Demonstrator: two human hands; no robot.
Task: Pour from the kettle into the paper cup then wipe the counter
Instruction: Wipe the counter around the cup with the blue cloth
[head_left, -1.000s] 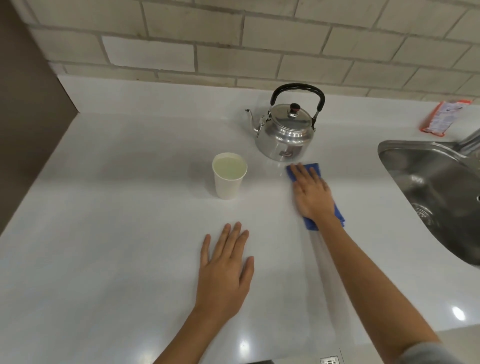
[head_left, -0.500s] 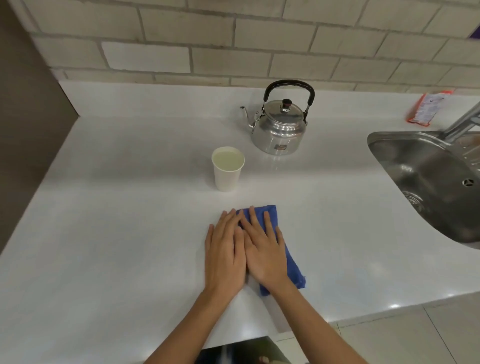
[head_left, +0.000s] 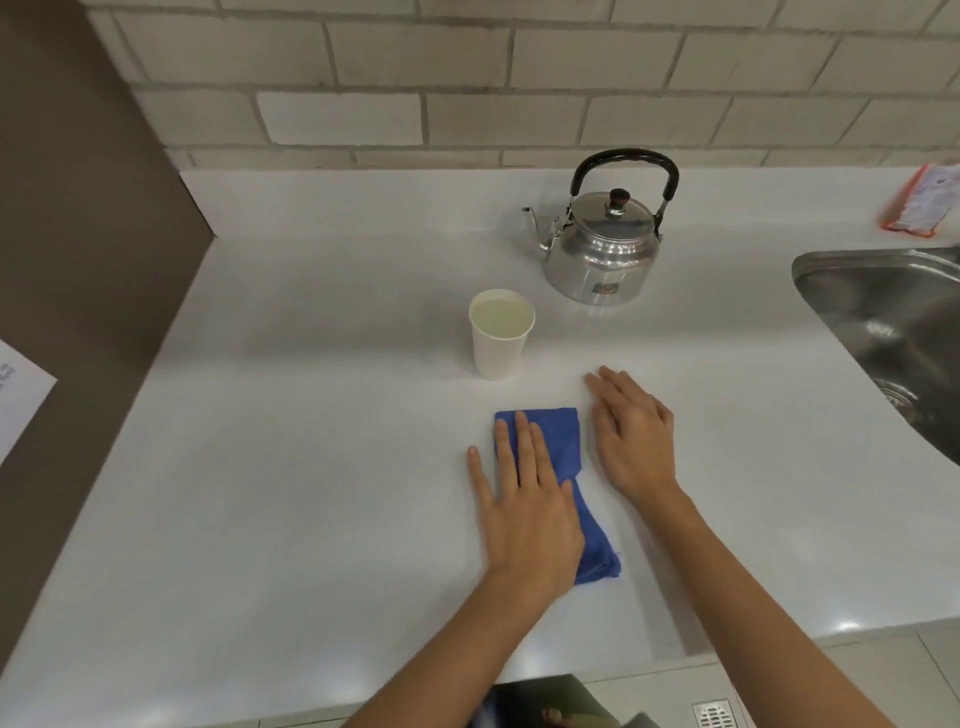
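A folded blue cloth lies flat on the white counter, just in front of the paper cup. My left hand presses flat on the cloth's left side, fingers spread. To the right of the cloth, my right hand rests flat on the bare counter, off the cloth. The white paper cup stands upright, filled with pale liquid. Behind it to the right stands the shiny metal kettle with a black handle, spout pointing left.
A steel sink is set into the counter at the right. An orange packet lies at the back right by the brick wall. A dark panel bounds the counter's left side. The counter's front edge runs just below my forearms.
The right hand dragged the cloth back from the kettle toward the front edge. It has now come off the cloth to the right, and the left hand lies on the cloth.
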